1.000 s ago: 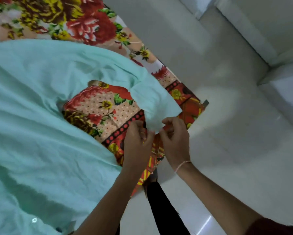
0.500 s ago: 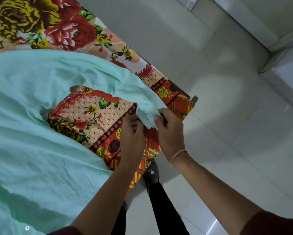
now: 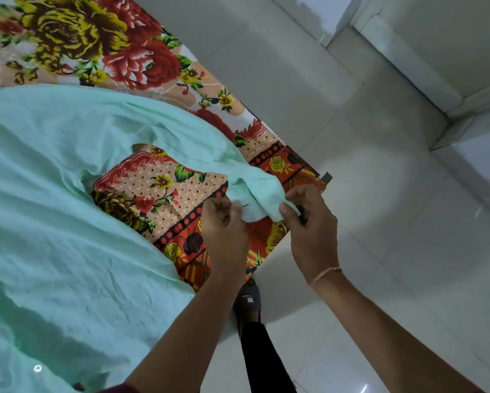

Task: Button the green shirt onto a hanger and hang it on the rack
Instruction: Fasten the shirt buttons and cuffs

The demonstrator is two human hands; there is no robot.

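Note:
The pale green shirt lies spread over a flowered bedsheet, filling the left of the view. One sleeve runs out to the right toward the bed's corner. My left hand pinches the sleeve's cuff end from the left, fingers curled. My right hand grips the same cuff from the right, thumb on top of the cloth. A white button shows on the shirt at the lower left. No hanger or rack is in view.
The bed's corner ends just beyond my right hand. Pale tiled floor spreads to the right, with a white wall base at the upper right. My slippered foot and dark trouser leg stand below the bed edge.
My hands have drawn a little apart along the cuff, the right hand shifting right. The sleeve end now bunches between them instead of lying flat.

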